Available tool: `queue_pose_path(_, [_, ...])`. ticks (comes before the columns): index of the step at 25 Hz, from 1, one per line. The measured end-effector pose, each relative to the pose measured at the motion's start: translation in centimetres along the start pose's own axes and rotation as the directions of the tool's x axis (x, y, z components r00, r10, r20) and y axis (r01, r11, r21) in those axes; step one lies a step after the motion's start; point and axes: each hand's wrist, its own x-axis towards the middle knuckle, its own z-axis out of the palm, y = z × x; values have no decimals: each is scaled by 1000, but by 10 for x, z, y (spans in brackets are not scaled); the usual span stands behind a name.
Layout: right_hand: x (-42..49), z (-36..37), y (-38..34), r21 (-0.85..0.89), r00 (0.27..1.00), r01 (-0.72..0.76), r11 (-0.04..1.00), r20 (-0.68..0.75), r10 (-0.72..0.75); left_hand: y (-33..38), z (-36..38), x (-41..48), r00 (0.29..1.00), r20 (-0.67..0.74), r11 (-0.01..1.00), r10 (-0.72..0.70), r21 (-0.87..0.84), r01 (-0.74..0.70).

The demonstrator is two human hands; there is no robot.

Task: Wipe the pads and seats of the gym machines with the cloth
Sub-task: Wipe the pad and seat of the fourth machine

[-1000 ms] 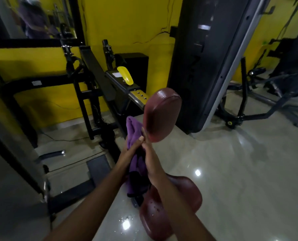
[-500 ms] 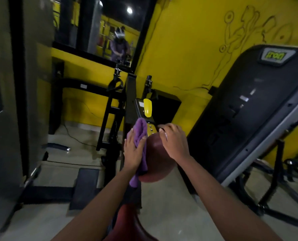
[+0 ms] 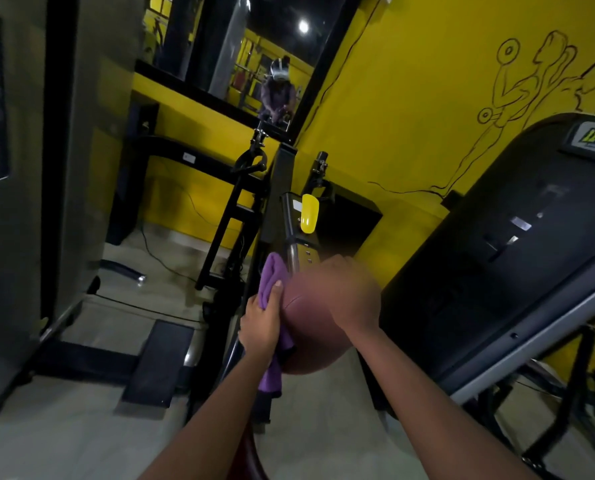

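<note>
a: anything different from a second ago?

b: yes. up from the low spot over the seat (image 3: 251, 459) and onto the maroon pad (image 3: 310, 327) itself. no longer bunched together there; now set apart, one to each side of the pad.

a: and the left hand (image 3: 259, 323)?

b: clamped on the purple cloth (image 3: 272, 275), thumb over the fold, pressing it against the pad's left edge. loose tail of cloth hanging down past the wrist.

a: right hand (image 3: 348, 292)?

b: laid over the pad's upper right, bare, no cloth beneath. smeared by motion, so cannot tell curled from flat. looks more like steadying the pad than wiping.

a: meaning for the job?

b: likely past readying the cloth and into the wipe of this pad. only the left edge under cloth, judging by the cloth's place; face and right side yet to come, then the seat, down between the forearms.

a: anything close by to mind?

b: just beyond the fingertips, a chrome post (image 3: 293, 254) and a yellow lever (image 3: 309, 214). well off to the right of the right hand, a black machine shroud (image 3: 497, 254). no contact with either.
</note>
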Motion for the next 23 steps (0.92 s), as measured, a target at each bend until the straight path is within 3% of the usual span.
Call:
queue_pose_path(2, [-1, 0, 2, 0, 1000, 7, 1000, -10, -7, 5, 0, -4, 999, -16, 998, 32, 61, -31])
queue_pose_path(5, [0, 1, 2, -11, 999, 3, 1000, -36, -4, 28, 8, -11, 947, 31, 943, 321, 83, -322])
queue_pose_path(7, [0, 2, 3, -14, 998, 2, 1000, -61, -3, 28, 8, -7, 921, 69, 923, 384, 9, -386])
queue_pose_path(10, [0, 2, 2, -7, 998, 2, 1000, -68, -2, 11, 2, 8, 976, 107, 975, 187, -140, -172])
queue_pose_path(15, [0, 2, -2, 25, 998, -23, 999, -61, 25, -27, -1, 24, 994, 76, 978, -79, -188, 92])
queue_pose_path(19, [0, 2, -1, 48, 998, -18, 999, -65, 21, -58, -3, 25, 919, 204, 801, -338, -451, 394])
queue_pose_path(23, [0, 3, 2, 48, 998, -22, 999, -65, 25, -44, -4, 27, 953, 144, 889, -268, -343, 302])
